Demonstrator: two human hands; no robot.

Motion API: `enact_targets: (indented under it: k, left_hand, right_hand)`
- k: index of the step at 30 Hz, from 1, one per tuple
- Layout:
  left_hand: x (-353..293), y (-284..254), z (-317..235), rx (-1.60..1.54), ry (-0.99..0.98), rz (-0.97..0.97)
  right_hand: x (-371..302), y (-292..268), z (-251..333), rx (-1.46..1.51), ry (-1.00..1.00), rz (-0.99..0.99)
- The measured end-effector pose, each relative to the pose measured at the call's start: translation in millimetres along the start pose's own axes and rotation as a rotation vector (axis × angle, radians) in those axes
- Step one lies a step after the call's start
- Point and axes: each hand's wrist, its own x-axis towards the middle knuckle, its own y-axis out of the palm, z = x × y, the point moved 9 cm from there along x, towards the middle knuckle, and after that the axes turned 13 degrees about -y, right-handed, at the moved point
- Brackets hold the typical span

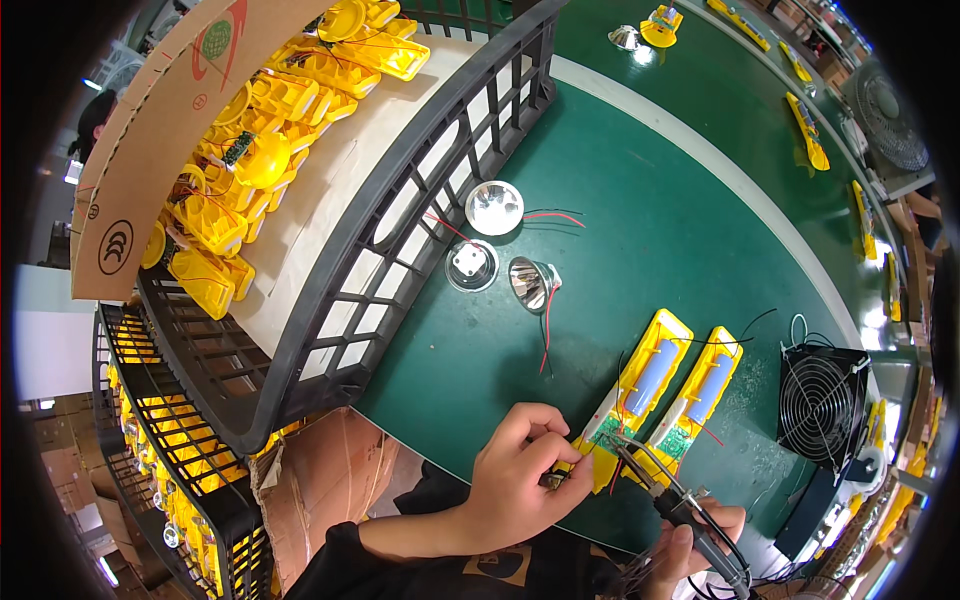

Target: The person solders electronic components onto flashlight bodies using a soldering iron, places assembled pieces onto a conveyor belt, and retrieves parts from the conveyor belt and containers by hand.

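Observation:
Two yellow torch housings lie side by side on the green table, each with a blue cylindrical battery and a small green circuit board. My left hand [520,482] is closed in a pinch at the lower end of the left housing [668,330]; what its fingertips hold is too small to make out. In my right hand [690,545] is a soldering iron [685,508], its tip at the left housing's circuit board [607,432]. The right housing [722,350] lies just beside it, with thin red and black wires sticking out.
Three silver reflector cups with wires, one a shiny cup [494,208], lie beside a black plastic crate [400,210] of yellow housings. A small black fan [822,405] stands at right. More yellow housings [806,130] lie along the line beyond a pale strip [690,150].

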Motion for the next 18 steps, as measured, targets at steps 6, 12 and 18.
enact_targets:
  k: [6, 12, 18]
  left_hand:
    - [0.5, 1.2, 0.8, 0.01, -0.016, 0.017]
    - [0.3, 0.9, -0.5, 0.015, -0.008, 0.013]
    - [0.1, 1.3, 1.3, 0.012, -0.022, 0.016]
  right_hand:
    - [-1.5, -2.2, -0.7, -0.013, 0.0, 0.001]
    - [-2.8, 0.9, 9.8, -0.077, -0.022, 0.082]
    - [8.4, 18.2, 29.9, -0.026, -0.158, 0.358]
